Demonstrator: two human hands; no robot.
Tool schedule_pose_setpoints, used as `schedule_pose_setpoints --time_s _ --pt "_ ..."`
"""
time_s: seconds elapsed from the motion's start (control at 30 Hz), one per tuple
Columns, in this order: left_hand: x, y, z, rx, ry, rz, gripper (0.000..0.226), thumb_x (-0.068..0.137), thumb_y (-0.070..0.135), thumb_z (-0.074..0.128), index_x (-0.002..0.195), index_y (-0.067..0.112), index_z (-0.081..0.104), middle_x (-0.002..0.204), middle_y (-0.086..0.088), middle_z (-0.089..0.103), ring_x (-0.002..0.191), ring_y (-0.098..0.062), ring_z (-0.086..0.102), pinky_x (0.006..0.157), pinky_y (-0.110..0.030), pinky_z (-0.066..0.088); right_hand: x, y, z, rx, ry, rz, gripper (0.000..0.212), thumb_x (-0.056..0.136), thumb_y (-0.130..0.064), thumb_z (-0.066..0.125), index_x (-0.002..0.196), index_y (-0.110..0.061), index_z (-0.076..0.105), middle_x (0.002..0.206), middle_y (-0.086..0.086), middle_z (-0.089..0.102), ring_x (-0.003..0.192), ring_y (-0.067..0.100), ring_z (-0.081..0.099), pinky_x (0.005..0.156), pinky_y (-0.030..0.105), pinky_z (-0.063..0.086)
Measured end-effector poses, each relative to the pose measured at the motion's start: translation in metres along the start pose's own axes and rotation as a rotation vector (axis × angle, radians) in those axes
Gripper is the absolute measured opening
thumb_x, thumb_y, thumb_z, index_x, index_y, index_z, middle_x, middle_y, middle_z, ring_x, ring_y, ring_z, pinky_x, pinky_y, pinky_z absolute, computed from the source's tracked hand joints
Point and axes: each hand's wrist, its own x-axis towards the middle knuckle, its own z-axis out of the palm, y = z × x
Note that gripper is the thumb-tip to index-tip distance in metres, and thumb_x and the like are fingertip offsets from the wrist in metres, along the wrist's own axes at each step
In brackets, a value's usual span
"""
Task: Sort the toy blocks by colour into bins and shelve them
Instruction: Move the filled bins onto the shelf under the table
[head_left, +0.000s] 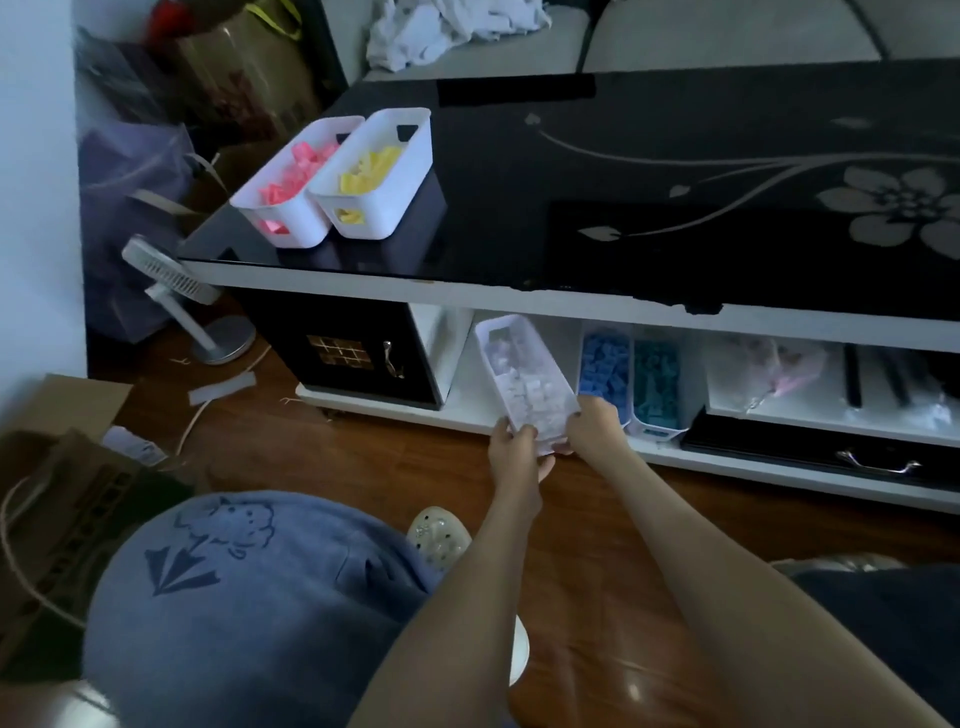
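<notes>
A white bin of pale white blocks (522, 374) lies in the open shelf (457, 400) under the black table, its near end sticking out over the shelf edge. My left hand (514, 449) grips the bin's near left corner and my right hand (592, 428) grips its near right corner. To its right in the same shelf stand a bin of blue blocks (605, 371) and a bin of teal blocks (657, 384). On the table top (571, 182) at the left sit a bin of pink blocks (293, 182) and a bin of yellow blocks (371, 174), side by side.
A small white fan (176, 291) stands on the wooden floor left of the table. Cardboard boxes (62, 499) lie at the lower left. A plastic bag (769, 374) sits further right in the shelf, above a black drawer (831, 452). My knee in blue cloth fills the lower left.
</notes>
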Motion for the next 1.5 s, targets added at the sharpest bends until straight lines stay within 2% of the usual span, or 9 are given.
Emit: schedule_pose_setpoints --time_s 0.2,0.33,0.53,0.67,0.83,1.03,1.13,1.4,1.5 --pt "0.039 0.009 0.008 0.122 -0.010 0.006 0.038 0.089 -0.001 0.044 0.120 0.015 0.059 0.108 -0.012 0.068 0.088 -0.022 0.069 0.073 -0.030 0.057 0.030 0.006 0.009 0.136 -0.021 0.029 0.020 0.091 -0.006 0.035 0.098 -0.003 0.053 0.093 0.017 0.061 0.077 0.026 0.062 0.062 0.030 0.052" --pt "0.069 0.014 0.002 0.182 -0.045 -0.059 0.037 0.089 -0.002 0.042 0.118 0.013 0.061 0.096 -0.008 0.072 0.079 -0.017 0.072 0.078 -0.036 0.059 0.044 0.007 0.011 0.156 -0.090 0.065 0.015 0.093 -0.014 0.037 0.088 -0.006 0.050 0.082 0.012 0.061 0.059 0.017 0.062 0.047 0.021 0.043" --pt "0.105 0.019 0.017 0.413 -0.212 -0.074 0.041 0.095 0.005 0.039 0.124 0.032 0.051 0.116 -0.002 0.064 0.100 -0.020 0.065 0.086 -0.043 0.056 0.067 0.025 0.018 0.108 -0.027 0.140 0.021 0.094 -0.015 0.042 0.111 -0.002 0.039 0.077 0.007 0.052 0.059 0.018 0.050 0.046 0.030 0.035" --pt "0.126 0.018 0.021 0.541 -0.293 -0.070 0.057 0.096 0.002 0.028 0.132 0.041 0.047 0.126 0.005 0.061 0.106 -0.016 0.062 0.089 -0.042 0.054 0.082 0.032 0.025 0.161 -0.021 0.170 0.033 0.094 -0.013 0.042 0.124 -0.010 0.029 0.079 0.016 0.061 0.065 0.034 0.063 0.057 0.048 0.056" --pt "0.143 0.015 0.025 0.539 -0.255 0.025 0.058 0.102 0.011 0.038 0.150 0.037 0.019 0.155 0.002 0.026 0.114 -0.016 0.053 0.080 -0.030 0.050 0.097 0.038 0.035 0.097 -0.072 0.198 0.056 0.097 -0.010 0.038 0.145 -0.013 0.010 0.087 0.022 0.066 0.070 0.036 0.065 0.065 0.049 0.057" --pt "0.138 0.008 0.039 0.907 -0.133 0.285 0.068 0.095 0.004 0.049 0.152 0.021 0.017 0.158 -0.002 0.019 0.142 -0.022 0.026 0.112 -0.037 0.033 0.088 0.030 0.042 -0.004 0.027 0.093 0.050 0.095 -0.009 0.041 0.142 -0.008 0.022 0.111 0.024 0.060 0.095 0.036 0.061 0.075 0.040 0.050" --pt "0.114 0.016 0.052 0.868 0.051 0.284 0.062 0.094 0.000 0.047 0.149 0.009 0.022 0.155 -0.010 0.025 0.140 -0.026 0.031 0.107 -0.029 0.034 0.078 0.013 0.041 0.008 0.029 -0.023 0.039 0.095 -0.010 0.042 0.132 -0.006 0.032 0.096 0.020 0.065 0.081 0.034 0.064 0.063 0.040 0.051" --pt "0.038 0.106 0.027 1.037 -0.195 0.411 0.031 0.103 0.019 0.031 0.130 0.019 0.047 0.120 -0.005 0.059 0.101 -0.021 0.058 0.074 -0.023 0.044 0.031 -0.064 0.005 -0.085 0.081 -0.465 0.020 0.098 -0.015 0.041 0.098 -0.006 0.059 0.071 0.010 0.064 0.059 0.026 0.060 0.056 0.040 0.049" --pt "0.007 0.154 0.004 0.902 -0.189 0.472 0.027 0.102 0.027 0.030 0.116 0.024 0.053 0.115 -0.003 0.061 0.102 -0.017 0.058 0.088 -0.034 0.049 0.002 -0.120 -0.009 -0.074 0.070 -0.688 0.017 0.098 -0.017 0.042 0.082 -0.015 0.049 0.058 -0.001 0.049 0.048 0.013 0.046 0.048 0.030 0.037"
